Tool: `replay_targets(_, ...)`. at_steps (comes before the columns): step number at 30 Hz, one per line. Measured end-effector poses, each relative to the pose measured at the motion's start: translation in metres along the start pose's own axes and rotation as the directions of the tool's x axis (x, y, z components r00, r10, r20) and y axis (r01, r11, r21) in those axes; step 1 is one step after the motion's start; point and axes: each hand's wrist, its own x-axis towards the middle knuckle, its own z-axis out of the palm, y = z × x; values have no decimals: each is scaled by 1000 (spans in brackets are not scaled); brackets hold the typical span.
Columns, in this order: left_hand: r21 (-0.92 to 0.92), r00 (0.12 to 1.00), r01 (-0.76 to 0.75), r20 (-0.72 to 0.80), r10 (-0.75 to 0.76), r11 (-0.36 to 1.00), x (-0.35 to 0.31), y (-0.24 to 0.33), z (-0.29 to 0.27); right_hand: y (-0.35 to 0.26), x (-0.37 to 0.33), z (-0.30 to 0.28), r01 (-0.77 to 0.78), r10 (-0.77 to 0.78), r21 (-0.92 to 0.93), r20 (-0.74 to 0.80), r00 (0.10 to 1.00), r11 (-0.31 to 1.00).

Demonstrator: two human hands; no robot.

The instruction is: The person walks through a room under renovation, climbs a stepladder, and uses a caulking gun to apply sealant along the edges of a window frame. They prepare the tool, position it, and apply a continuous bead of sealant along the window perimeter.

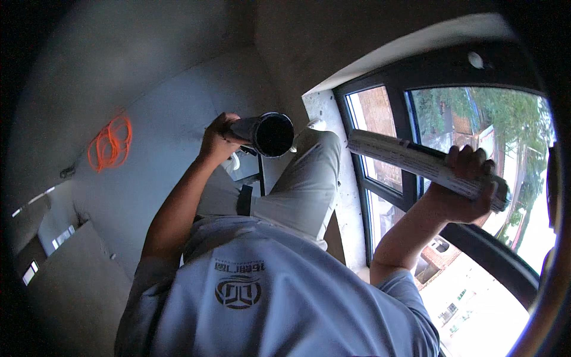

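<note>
My left hand (219,140) is closed around the dark barrel of a caulking gun (245,129). The barrel's round open mouth tips up, and its inside is black. The gun's rear part is mostly hidden behind my hand and the barrel. Off to the right, my right hand (467,190) grips a long, pale sealant sausage (404,156) with printing along its side. Its near end is wrapped by my fingers, while the far end points left toward the barrel's mouth. Sausage and barrel are apart.
A dark-framed window (399,113) fills the right side, with trees and buildings beyond the glass. Along it runs a pale sill (351,220). A coil of orange cord (111,143) lies on the grey floor (160,119) to the left. My bent legs (303,190) are below the hands.
</note>
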Motion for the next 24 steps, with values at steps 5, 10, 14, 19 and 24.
replay_targets(5,-51,1000,11,9,-11,999,-63,79,-8,-127,-64,49,37,-115,222,349,930,974)
replay_targets(10,-309,996,-80,9,87,948,-87,86,-17,-133,-94,133,89,-146,144,461,875,986)
replay_targets(14,-198,985,-146,64,161,969,-86,127,-27,-133,-122,149,93,-153,173,379,912,981)
replay_targets(19,-275,978,53,208,6,960,58,333,33,-212,25,-24,-293,315,-288,30,949,911)
replay_targets(24,-15,954,-8,300,12,1000,50,246,11,-102,-66,-24,-28,105,-551,109,988,834)
